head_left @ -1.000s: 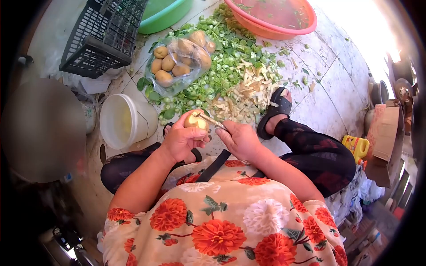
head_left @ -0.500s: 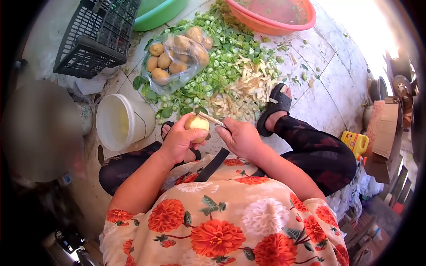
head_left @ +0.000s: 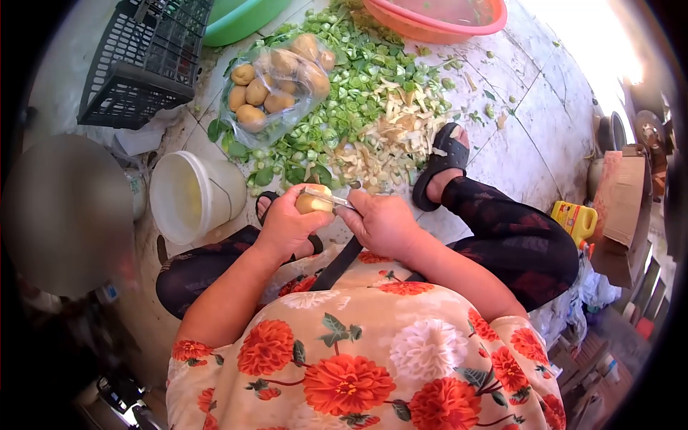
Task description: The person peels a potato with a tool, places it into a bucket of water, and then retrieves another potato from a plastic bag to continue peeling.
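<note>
My left hand (head_left: 282, 223) is wrapped round a potato (head_left: 312, 206) with pale, peeled flesh showing. My right hand (head_left: 384, 223) grips a peeler (head_left: 335, 199), whose blade end lies across the top of the potato. Ahead of both hands, a pile of potato peelings (head_left: 390, 147) is spread on the floor, partly over chopped green leaves and stalks (head_left: 358, 79). Several unpeeled potatoes (head_left: 281, 102) sit in a clear plastic bag (head_left: 276, 134) on the greens.
A white bucket (head_left: 218, 188) lies tipped beside my left knee. Behind it stands a black plastic crate (head_left: 143, 82) near a green basin (head_left: 236, 25). A pink basin (head_left: 437, 29) is farther ahead. At right are a yellow jug (head_left: 573, 218) and cardboard (head_left: 620, 208).
The peeler has moved left, from the potato's upper edge to across its top. The potato has turned in my left hand, and the right hand has come closer to it.
</note>
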Motion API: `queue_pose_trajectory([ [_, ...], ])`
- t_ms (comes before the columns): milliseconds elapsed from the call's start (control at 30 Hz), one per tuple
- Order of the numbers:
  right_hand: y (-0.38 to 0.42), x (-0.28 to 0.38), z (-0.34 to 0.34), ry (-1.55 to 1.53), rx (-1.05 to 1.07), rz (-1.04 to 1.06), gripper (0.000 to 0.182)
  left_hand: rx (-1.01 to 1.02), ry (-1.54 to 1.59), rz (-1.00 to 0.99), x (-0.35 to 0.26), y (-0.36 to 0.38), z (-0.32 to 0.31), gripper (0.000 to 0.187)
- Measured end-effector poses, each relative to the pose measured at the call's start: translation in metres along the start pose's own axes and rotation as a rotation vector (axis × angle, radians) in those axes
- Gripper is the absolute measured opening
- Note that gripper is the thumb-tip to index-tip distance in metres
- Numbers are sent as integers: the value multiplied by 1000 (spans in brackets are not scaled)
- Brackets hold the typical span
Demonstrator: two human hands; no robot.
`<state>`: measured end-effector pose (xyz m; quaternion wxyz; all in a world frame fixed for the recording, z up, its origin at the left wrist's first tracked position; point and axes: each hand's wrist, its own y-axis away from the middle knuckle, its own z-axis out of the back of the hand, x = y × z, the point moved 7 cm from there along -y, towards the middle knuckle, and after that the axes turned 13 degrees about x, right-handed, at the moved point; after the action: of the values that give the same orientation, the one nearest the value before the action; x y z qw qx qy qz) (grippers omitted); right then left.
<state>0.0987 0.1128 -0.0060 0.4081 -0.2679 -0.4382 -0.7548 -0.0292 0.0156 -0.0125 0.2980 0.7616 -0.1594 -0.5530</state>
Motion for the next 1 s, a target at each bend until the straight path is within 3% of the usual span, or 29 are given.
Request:
queue_pose_trajectory([
  [133,-1,9,-5,78,52,4,34,50,-336,17,-3,-1,-4,50],
  [200,-6,-6,-6,77,62,-38,34,-57,-564,115,-11,8,-6,53],
  [267,-18,-62,-14,84,32,-271,35,-12,-505,36,-11,11,-11,53],
  [300,-18,-64,-7,23,-7,-281,36,27,-443,-45,-15,11,-12,54],
  [467,-8,-23,3,-48,-33,-115,36,-58,-565,-44,-19,6,-2,52],
  [533,-2,-8,1,-33,-30,-38,36,-180,-761,-16,-16,5,5,50],
  [600,1,8,-5,51,68,40,36,-154,-703,1,-13,3,6,49],
  [767,-7,-23,-9,33,32,-83,35,-155,-751,19,-11,8,3,46],
  [833,-15,-64,-14,58,16,-239,34,-122,-658,-214,-22,13,-5,46],
  [1000,-5,-27,8,-61,-42,-163,33,-136,-442,-157,-15,4,9,48],
])
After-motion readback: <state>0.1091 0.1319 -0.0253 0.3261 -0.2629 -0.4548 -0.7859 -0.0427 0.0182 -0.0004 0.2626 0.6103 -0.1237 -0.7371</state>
